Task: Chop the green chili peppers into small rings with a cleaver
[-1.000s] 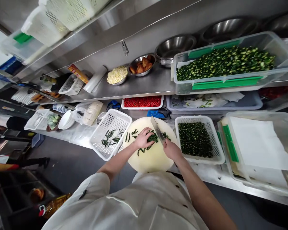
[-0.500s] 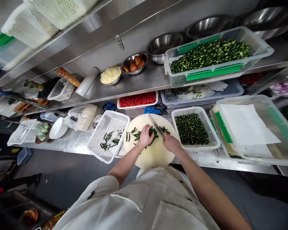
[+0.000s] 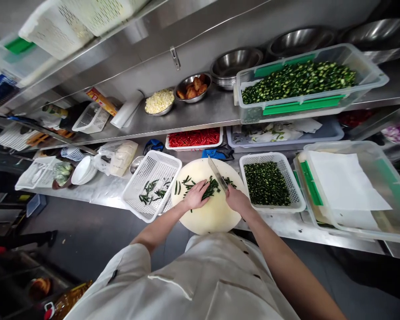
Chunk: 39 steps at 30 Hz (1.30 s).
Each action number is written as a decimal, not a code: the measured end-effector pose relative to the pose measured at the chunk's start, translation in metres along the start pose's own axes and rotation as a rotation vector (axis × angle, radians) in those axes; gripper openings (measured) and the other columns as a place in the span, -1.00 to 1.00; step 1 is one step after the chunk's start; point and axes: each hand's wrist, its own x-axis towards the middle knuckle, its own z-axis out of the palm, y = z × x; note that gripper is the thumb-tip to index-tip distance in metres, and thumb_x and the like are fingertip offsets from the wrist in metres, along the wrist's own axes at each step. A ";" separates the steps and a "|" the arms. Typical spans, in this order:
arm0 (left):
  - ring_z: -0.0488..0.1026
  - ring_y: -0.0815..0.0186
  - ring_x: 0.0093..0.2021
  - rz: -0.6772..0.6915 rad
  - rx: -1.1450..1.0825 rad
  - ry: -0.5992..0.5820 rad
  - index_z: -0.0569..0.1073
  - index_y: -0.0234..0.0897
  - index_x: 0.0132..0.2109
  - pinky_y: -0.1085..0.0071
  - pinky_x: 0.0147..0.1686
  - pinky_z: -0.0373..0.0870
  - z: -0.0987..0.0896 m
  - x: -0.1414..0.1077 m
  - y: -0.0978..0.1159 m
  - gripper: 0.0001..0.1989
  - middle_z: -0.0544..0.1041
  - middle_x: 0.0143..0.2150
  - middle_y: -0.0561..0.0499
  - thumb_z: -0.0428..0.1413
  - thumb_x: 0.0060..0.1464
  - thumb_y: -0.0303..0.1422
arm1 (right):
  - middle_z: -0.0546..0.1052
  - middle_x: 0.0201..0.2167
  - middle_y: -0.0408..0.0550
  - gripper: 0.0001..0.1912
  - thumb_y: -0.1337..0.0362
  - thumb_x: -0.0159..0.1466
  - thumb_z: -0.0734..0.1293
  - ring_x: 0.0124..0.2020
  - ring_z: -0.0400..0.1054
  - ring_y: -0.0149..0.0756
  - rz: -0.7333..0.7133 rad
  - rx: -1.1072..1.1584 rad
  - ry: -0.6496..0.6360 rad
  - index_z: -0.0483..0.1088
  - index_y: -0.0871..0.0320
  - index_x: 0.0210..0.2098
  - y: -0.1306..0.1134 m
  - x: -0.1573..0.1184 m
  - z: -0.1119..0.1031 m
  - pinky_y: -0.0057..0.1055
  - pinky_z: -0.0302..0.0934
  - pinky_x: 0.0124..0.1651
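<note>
On a round cream cutting board [image 3: 211, 218] lie dark green pieces that look like green chillies [image 3: 211, 186]. My left hand [image 3: 196, 195] rests over the left part of this heap, fingers stretched out. My right hand [image 3: 237, 199] is closed round the handle of a knife [image 3: 217, 173], whose blade points away from me across the board, right of the heap. More cut green pieces lie just right of the blade. A white perforated basket [image 3: 133, 195] with a few long green chillies stands left of the board. On the right, another white basket [image 3: 300, 200] holds finely chopped green pieces.
Behind the board are a blue cloth [image 3: 216, 153] and a basket of red chillies [image 3: 194, 138]. The shelf above carries a bowl of chopped pale food [image 3: 159, 101], fried pieces [image 3: 194, 88] and a clear bin [image 3: 320, 106]. A lidded-style bin with white paper [image 3: 350, 178] stands right.
My left hand has slid left and its fingers have spread out flatter over the green pieces. The knife stays in my right hand. The view has shifted slightly.
</note>
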 end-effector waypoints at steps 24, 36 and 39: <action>0.39 0.06 0.08 0.212 -0.125 0.045 0.57 -0.23 -0.04 0.11 0.19 0.39 0.007 0.059 -0.010 -0.82 0.50 -0.03 -0.17 0.18 0.32 -0.26 | 0.64 0.05 0.23 -0.58 0.17 0.59 0.06 0.07 0.56 -0.02 0.021 -0.168 0.053 0.43 0.17 0.20 -0.046 0.004 -0.008 -0.23 0.33 0.07; 0.38 0.07 0.10 0.224 -0.176 0.077 0.56 -0.22 -0.08 0.13 0.23 0.35 0.010 0.048 -0.015 -0.82 0.48 0.00 -0.16 0.13 0.35 -0.24 | 0.63 0.08 0.25 -0.57 0.14 0.59 0.08 0.12 0.55 0.00 0.006 -0.224 0.044 0.46 0.18 0.20 -0.056 0.014 -0.007 -0.22 0.31 0.14; 0.39 0.08 0.11 0.235 -0.198 0.062 0.56 -0.20 -0.07 0.14 0.25 0.35 0.010 0.049 -0.015 -0.83 0.48 -0.01 -0.16 0.11 0.36 -0.26 | 0.64 0.06 0.24 -0.58 0.15 0.58 0.09 0.09 0.56 0.00 0.006 -0.238 0.074 0.47 0.17 0.18 -0.057 0.017 -0.009 -0.24 0.32 0.11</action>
